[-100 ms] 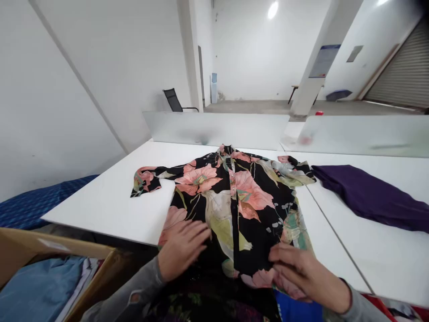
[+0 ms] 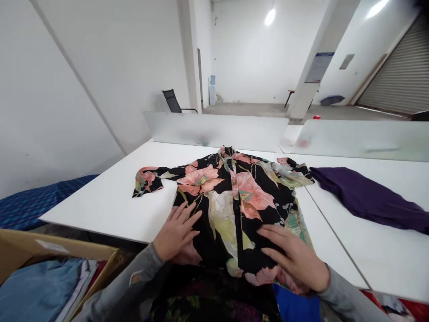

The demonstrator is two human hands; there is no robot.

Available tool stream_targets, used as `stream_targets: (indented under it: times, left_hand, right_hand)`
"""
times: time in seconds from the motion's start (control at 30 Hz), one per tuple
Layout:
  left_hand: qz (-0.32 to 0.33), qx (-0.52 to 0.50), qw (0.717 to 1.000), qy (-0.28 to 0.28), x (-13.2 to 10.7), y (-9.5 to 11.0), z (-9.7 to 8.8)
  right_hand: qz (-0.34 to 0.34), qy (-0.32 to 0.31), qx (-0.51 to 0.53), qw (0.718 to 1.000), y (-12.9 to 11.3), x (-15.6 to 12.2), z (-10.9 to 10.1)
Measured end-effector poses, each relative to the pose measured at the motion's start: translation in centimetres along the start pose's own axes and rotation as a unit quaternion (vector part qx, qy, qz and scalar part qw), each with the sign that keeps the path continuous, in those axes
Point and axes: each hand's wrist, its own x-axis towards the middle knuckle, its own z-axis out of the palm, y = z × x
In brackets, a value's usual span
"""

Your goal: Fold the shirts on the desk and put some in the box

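A black shirt with large pink and green flowers (image 2: 234,192) lies spread on the white table (image 2: 110,201), front up, collar away from me, its hem hanging over the near edge. My left hand (image 2: 176,232) rests flat on the shirt's lower left part, fingers stretched out and apart. My right hand (image 2: 291,255) lies flat on the lower right part, fingers extended toward the button line. Neither hand grips the cloth. One sleeve stretches out to the left; the other is bunched at the upper right.
A folded purple garment (image 2: 368,197) lies on the adjoining table to the right. A cardboard box (image 2: 40,264) with blue clothes stands at lower left. Frosted panels (image 2: 217,129) border the table's far edge. A black chair (image 2: 172,100) stands beyond.
Both hands have slid a little farther up the shirt, away from me, with the fingers now spread flatter.
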Motion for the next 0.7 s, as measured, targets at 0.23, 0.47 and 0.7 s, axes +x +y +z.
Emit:
stream_targets:
  times: [0.23, 0.47, 0.7]
  left_hand:
    - [-0.102, 0.029, 0.992, -0.067, -2.4, -6.4, 2.5]
    - [0.002, 0.054, 0.998, -0.029, 3.1, -6.2, 1.5]
    - [0.127, 0.018, 0.990, 0.064, 18.4, -4.1, 4.9]
  right_hand:
    - [-0.026, -0.063, -0.090, 0.994, -0.3, 3.7, 5.4]
    - [-0.024, -0.050, -0.035, 0.998, 4.7, 8.2, 2.3]
    - [0.476, 0.334, -0.057, 0.811, 19.4, 7.9, -6.5]
